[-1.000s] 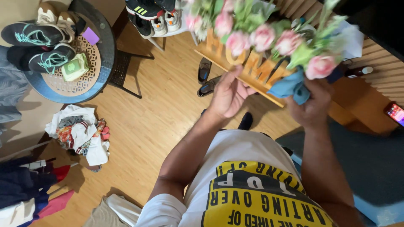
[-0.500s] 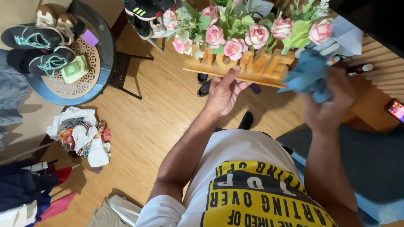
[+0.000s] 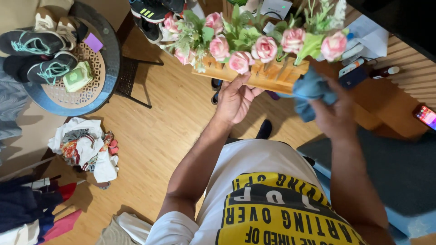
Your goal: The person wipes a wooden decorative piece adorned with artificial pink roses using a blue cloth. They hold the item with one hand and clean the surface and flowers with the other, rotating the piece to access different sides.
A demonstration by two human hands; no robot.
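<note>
My left hand [image 3: 235, 99] grips the lower edge of a long wooden letter-shaped stand topped with pink artificial roses and green leaves [image 3: 254, 68], fingers closed on the wood from beneath. The stand is held in the air at twelve o'clock from my chest, tilted slightly down to the right. My right hand [image 3: 335, 115], at two o'clock, is clenched around a crumpled blue cloth [image 3: 311, 90] that presses against the stand's right end.

Below is a light wood-plank floor [image 3: 168, 131]. At ten o'clock stands a round dark table with a perforated tan top [image 3: 97, 93], carrying black trainers with teal laces [image 3: 43, 54] and a small green packet [image 3: 77, 77]. At nine o'clock a heap of white and patterned clothes [image 3: 86, 147] lies on the floor. At three o'clock a phone with a lit screen [image 3: 426, 115] rests on a brown wooden surface [image 3: 386, 106].
</note>
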